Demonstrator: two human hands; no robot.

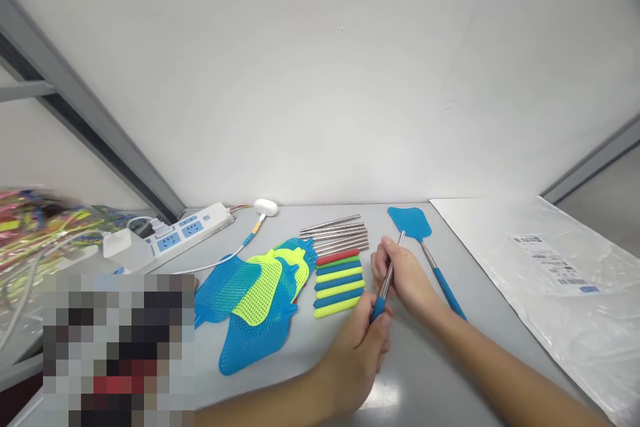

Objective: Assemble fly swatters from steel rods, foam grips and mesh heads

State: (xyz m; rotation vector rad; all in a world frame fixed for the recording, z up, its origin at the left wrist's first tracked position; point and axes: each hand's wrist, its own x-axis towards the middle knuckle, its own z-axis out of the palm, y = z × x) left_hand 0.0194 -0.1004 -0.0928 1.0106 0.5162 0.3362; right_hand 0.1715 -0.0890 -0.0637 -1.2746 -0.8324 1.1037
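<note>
My left hand [363, 347] is wrapped round a blue handle grip [379, 307], only part of which shows. A metal tube [387, 279] rises from that grip, and my right hand [403, 273] closes its fingers on the tube higher up. To the left of my hands lies a row of handle grips [340, 285] in red, green, blue and yellow. Several loose metal tubes [340, 235] rest behind them. Blue and yellow fly swatter heads [257, 340] overlap further left. A blue fly swatter [411, 221] with metal shaft and blue grip lies beyond my right hand.
A white power strip [200, 230] with plugs and cables stands at the back left, near a white oval device [266, 207]. Clear-bagged colourful goods [45, 233] fill the far left. A white plastic bag [540, 280] with a label covers the right side.
</note>
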